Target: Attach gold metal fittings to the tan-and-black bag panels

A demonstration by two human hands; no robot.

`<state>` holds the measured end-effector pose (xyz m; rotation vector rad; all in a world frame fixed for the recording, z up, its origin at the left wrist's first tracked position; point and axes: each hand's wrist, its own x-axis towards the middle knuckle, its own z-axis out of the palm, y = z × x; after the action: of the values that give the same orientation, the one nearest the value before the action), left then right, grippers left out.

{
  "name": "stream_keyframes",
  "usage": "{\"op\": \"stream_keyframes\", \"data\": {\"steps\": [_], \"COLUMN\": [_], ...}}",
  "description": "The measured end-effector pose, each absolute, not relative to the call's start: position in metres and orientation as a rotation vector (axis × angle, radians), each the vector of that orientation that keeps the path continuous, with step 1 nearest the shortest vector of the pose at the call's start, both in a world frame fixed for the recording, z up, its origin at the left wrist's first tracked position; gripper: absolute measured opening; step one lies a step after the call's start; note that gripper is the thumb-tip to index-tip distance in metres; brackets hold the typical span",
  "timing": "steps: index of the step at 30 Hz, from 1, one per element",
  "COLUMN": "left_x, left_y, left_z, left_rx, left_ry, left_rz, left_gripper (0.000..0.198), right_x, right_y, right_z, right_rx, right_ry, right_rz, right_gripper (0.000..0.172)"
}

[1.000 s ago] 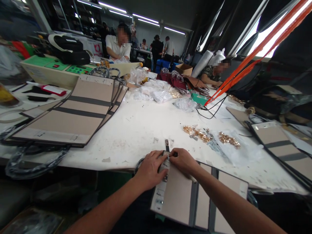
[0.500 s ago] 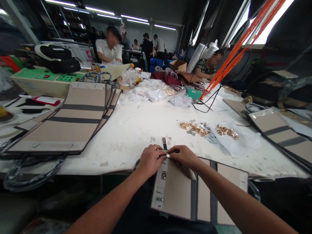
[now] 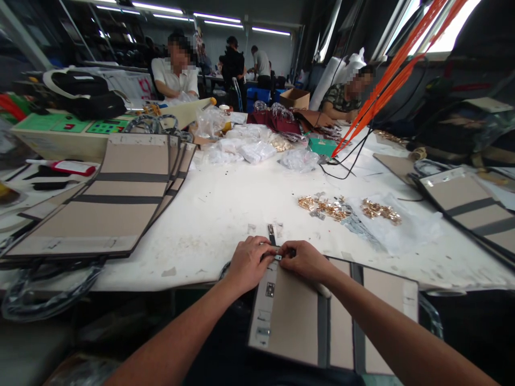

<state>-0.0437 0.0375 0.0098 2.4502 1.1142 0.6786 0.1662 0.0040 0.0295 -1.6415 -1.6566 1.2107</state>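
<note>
A beige panel with dark bands (image 3: 298,321) lies over the table's front edge, partly under my right forearm. At its upper left corner, my left hand (image 3: 250,264) is closed, thumb and fingers pinching near a small metal plate (image 3: 278,257). My right hand (image 3: 301,259) meets it from the right, its fingers also closed at the plate; the fingertips hide which of them grips it. Just beyond the fingers a dark strap with a metal piece (image 3: 271,232) points away. Another metal fitting (image 3: 270,289) sits on the panel's pale left strip.
Stacked beige panels (image 3: 120,214) cover the left of the white table (image 3: 225,203); more panels (image 3: 466,198) are at right. Gold-coloured metal pieces (image 3: 325,208) lie beyond my hands. Orange cords (image 3: 374,96) hang at upper right. Two people (image 3: 177,75) (image 3: 346,96) sit across the table.
The view has shifted slightly. My hands stay at the panel's corner, with the small metal plate still between them; the panel's right end appears a little farther right.
</note>
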Motion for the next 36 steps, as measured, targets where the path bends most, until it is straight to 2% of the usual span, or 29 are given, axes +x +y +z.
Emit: {"op": "stream_keyframes", "data": {"steps": [32, 36], "left_x": [-0.0427, -0.0420], "left_y": [0.0388, 0.0385], "left_z": [0.0060, 0.0057], "left_rx": [2.506, 2.466], "left_ry": [1.087, 1.103], "left_rz": [0.659, 0.691], "left_gripper": [0.012, 0.015], "right_x": [0.1714, 0.1728], "right_y": [0.0099, 0.0066], "right_z": [0.0261, 0.0272], "right_rx": [-1.617, -1.559], "right_ry": [-1.814, -1.743], "right_rz": [1.110, 1.196], "right_gripper": [0.012, 0.021]}}
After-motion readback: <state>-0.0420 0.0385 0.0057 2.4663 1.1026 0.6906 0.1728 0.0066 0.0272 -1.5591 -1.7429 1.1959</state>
